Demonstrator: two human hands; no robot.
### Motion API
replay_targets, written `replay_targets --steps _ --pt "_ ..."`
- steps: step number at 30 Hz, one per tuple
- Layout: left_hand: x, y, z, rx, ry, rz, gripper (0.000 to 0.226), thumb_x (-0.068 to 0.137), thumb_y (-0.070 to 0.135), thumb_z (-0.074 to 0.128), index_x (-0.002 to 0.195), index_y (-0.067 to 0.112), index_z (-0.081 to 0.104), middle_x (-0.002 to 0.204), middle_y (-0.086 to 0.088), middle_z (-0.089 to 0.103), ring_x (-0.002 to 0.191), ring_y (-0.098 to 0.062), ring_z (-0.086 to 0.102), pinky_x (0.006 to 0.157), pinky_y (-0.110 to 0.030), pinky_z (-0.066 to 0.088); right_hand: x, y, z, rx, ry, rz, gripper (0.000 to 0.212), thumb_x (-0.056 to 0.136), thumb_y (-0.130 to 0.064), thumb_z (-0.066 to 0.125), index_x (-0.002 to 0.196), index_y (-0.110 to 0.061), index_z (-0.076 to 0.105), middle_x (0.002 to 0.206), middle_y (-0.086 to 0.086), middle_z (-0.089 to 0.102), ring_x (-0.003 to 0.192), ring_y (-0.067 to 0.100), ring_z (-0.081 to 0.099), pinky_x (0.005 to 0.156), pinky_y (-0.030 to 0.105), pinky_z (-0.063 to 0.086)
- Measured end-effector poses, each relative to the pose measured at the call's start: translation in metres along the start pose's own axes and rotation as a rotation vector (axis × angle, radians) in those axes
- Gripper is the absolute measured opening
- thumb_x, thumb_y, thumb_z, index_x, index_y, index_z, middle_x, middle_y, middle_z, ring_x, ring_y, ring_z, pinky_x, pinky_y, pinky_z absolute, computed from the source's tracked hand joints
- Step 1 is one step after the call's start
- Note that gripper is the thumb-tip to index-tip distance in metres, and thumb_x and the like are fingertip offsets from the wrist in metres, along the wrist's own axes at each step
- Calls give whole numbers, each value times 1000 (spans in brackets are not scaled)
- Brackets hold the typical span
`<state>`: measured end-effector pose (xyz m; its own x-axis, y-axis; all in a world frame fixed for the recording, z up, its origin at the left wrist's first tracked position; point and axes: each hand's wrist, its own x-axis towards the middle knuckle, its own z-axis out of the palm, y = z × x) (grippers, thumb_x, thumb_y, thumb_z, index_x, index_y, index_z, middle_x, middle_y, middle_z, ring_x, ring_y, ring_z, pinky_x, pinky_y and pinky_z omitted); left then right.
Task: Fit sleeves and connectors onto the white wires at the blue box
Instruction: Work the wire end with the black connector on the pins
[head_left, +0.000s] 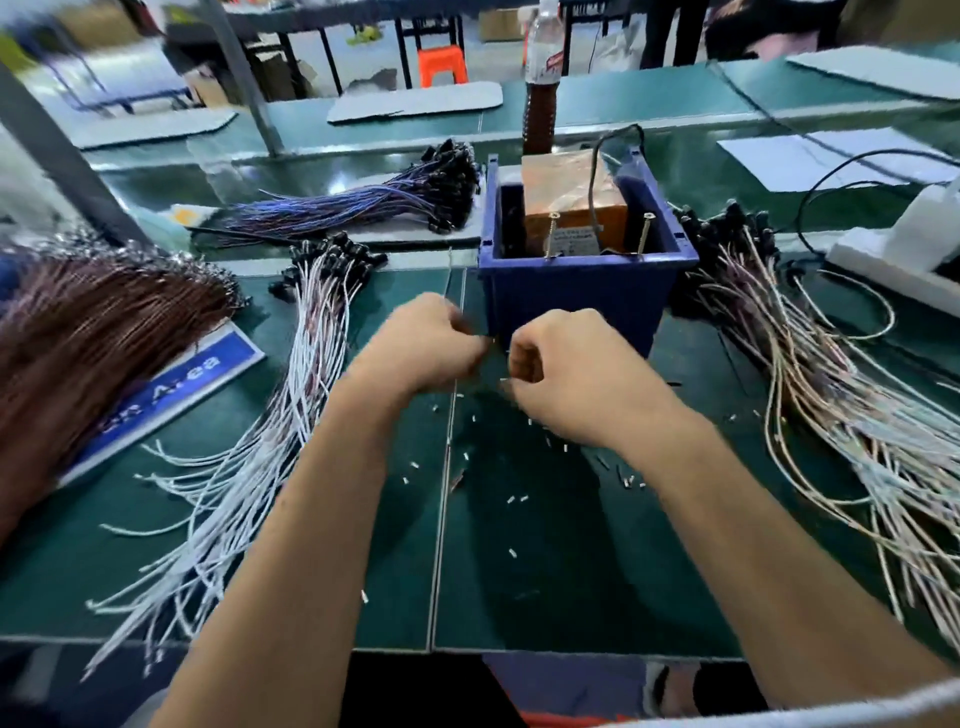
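My left hand (434, 340) and my right hand (563, 371) are both raised just above the green bench (545, 571), close together but not touching, right in front of the blue box (582, 299). Both are curled into loose fists with the fingertips turned toward each other. The picture is blurred there, so I cannot tell what either hand has hold of; something small and pale shows in the gap between them, but I cannot make out what it is.

The blue box stands just beyond my knuckles, nearer my right hand than my left. Inside it sits an orange-brown block (566, 200), with two screws (550, 234) standing at the box's near edge and a black cable (597, 171) looping over the top. A bottle (540, 78) of dark liquid rises behind the box.

Out to the left of my left hand lies a fanned bundle of white wires (270, 436) with black ends pointing away from me. Further left still is a brown wire bundle (88, 338) lying over a blue sign (176, 395). Beyond my left hand, farther back, is a bundle of purple wires (363, 202). To the right of my right hand spreads another heap of pale wires (841, 415), and past it a white block (904, 249).

Under my wrists and forearms, small white sleeves (511, 501) are scattered over the bench.
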<state>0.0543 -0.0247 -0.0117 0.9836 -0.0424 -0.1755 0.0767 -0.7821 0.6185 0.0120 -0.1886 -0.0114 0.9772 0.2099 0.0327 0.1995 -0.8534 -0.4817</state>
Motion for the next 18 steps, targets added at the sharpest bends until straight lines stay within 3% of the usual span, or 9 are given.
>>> replay_targets --steps 1,3,6,10,14,18 --pt "5 -11 -6 38 137 -42 20 86 27 66 76 11 71 84 -13 77 74 -30 70 65 -31 57 4 -12 9 4 -28 -31 24 89 -34 77 74 -23 61 83 0 68 79 26 67 73 38 59" --pt "14 -34 -21 150 422 -135 19 89 32 65 93 16 75 101 -12 75 100 -34 68 87 -36 55 12 -34 25 3 -54 -91 24 90 -33 76 76 -23 60 88 4 69 83 30 67 75 38 59" --pt "29 -65 -48 239 663 -310 35 89 31 63 116 9 68 120 -21 68 114 -41 63 93 -43 51 22 -60 44 20 -71 -146 16 88 -25 72 77 -24 60 94 8 71 90 34 68 82 40 60" --pt "45 -89 -66 275 626 -442 53 94 39 68 130 0 59 131 -26 61 121 -43 60 100 -45 50 34 -78 64 21 -80 -172 6 90 -21 69 91 -15 68 97 10 70 94 36 67 83 42 60" --pt "51 -94 -69 247 626 -403 27 89 14 66 111 0 68 118 -26 68 114 -43 64 95 -42 53 42 -87 80 39 -94 -186 11 91 -21 69 98 -12 68 102 14 69 98 39 66 86 42 59" --pt "52 -100 -73 202 595 -414 16 86 10 69 97 -1 66 105 -23 68 96 -40 63 75 -36 44 51 -88 86 28 -137 -167 17 93 -28 69 102 -13 69 106 13 69 102 38 65 89 41 57"
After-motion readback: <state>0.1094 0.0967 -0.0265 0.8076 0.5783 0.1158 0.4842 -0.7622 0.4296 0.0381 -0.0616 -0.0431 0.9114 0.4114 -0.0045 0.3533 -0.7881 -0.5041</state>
